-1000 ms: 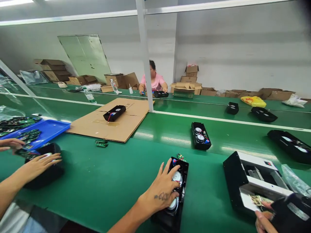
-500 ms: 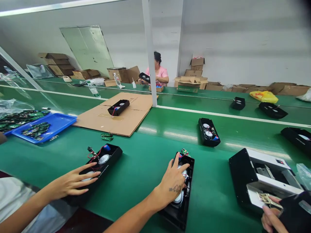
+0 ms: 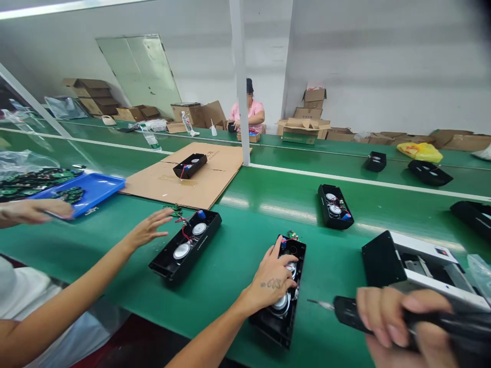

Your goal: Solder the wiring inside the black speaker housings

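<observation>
My left hand lies over a black speaker housing with two round speakers, gripping it near its far end. Its fingers cover part of the upper speaker. In my right hand is a black electric screwdriver, blurred, its thin tip pointing left toward the housing but apart from it. A small green circuit board shows just past the housing's far end. To the left lies another open speaker housing, with a co-worker's hand held spread beside it.
A black-and-white boxy device stands at right, behind my right hand. Farther back are another speaker housing, a cardboard sheet and a blue tray. A blurred co-worker's hand is near the tray. A white post rises mid-bench.
My right hand has moved left from the boxy device, bringing the screwdriver toward my housing. The left housing has shifted up and right; the co-worker's hand has come off it.
</observation>
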A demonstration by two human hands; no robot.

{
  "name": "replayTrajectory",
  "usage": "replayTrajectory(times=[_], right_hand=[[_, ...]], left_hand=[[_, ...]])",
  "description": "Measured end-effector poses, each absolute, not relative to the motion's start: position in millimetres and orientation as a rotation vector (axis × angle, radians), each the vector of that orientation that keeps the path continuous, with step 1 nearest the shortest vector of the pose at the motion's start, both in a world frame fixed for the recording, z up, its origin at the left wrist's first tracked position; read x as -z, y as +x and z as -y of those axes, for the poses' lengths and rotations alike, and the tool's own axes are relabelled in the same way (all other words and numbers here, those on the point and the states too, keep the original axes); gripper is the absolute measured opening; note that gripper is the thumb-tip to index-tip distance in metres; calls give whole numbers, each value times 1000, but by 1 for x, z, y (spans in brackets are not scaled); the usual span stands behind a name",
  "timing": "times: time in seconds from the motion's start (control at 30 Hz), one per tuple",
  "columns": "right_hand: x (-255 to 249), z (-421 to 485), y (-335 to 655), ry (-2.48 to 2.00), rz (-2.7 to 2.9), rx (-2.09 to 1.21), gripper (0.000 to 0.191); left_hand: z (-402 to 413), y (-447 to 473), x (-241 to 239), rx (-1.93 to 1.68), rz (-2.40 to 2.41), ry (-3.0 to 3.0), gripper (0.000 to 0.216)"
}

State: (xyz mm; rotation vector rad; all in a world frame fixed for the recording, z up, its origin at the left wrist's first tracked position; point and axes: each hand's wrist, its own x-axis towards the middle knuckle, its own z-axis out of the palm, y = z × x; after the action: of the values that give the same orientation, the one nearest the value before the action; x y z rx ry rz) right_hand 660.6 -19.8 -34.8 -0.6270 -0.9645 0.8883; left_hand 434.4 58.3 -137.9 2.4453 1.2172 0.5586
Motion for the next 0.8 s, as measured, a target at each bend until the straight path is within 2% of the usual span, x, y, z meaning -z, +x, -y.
replayTrajectory(times=[0.13, 0.33, 0.57, 0.8], right_hand=[[52, -9, 611, -534, 1050, -1069, 9], [76, -23, 599, -644, 1026, -1178, 21], [68, -31, 597, -651, 1053, -1156, 27], [78, -42, 596, -749, 1126, -1152, 30]], left_hand=[[-59, 434, 140, -541, -1220, 2481, 20], [-59, 436, 142, -541, -1193, 2501, 17], [-61, 435, 136, -547, -1163, 2536, 23], [-58, 436, 133, -551, -1178, 2554, 16]])
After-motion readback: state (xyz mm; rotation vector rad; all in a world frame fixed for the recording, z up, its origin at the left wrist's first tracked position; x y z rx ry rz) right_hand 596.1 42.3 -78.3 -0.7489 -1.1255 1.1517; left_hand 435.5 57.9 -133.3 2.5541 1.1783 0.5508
